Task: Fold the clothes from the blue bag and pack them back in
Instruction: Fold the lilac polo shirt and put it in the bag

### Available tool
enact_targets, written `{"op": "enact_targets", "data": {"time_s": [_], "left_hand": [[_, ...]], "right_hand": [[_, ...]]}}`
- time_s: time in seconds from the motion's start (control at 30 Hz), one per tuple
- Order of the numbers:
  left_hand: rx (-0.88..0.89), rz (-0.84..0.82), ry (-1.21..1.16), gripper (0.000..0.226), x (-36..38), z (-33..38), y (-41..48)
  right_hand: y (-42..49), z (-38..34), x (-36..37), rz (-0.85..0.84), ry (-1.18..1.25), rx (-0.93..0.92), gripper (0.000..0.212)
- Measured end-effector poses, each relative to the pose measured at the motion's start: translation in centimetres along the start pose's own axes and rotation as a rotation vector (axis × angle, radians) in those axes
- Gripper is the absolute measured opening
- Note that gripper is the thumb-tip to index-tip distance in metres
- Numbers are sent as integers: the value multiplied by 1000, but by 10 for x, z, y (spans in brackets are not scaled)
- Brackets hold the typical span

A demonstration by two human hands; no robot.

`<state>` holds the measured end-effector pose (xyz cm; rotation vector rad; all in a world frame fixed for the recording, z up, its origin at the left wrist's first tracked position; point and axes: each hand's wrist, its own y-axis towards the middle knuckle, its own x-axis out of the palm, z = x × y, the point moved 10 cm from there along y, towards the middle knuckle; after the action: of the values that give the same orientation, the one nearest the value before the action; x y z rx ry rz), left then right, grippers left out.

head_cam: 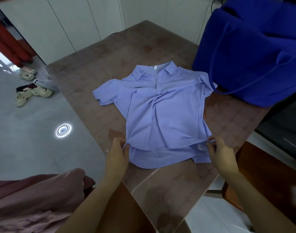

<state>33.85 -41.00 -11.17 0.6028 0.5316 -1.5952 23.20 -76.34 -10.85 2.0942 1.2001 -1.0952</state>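
Beyond near-left corner of table, pink garment seen bunched, unfolded. Hem's left corner pinched by left hand. Lilac shirt spread flat mid-table, collar far, no fold made yet. Hem's right corner pinched by right hand. Blue bag stood at far-right edge; packing judged not begun.
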Motion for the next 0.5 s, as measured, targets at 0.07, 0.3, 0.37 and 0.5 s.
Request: {"op": "enact_targets", "data": {"time_s": [0.07,0.3,0.37,0.5], "left_hand": [[29,-37,56,15,0,-2,1],[-78,-97,363,23,-20,-35,9],[-149,1,282,21,-35,-42,13],[-255,93,-61,7,-32,-39,16]], "right_hand": [[2,3,5,-95,-171,-66,25],[17,77,-57,111,-278,177,14],[16,88,-74,184,-83,268,21],[10,87,-71,160,133,367,27]]}}
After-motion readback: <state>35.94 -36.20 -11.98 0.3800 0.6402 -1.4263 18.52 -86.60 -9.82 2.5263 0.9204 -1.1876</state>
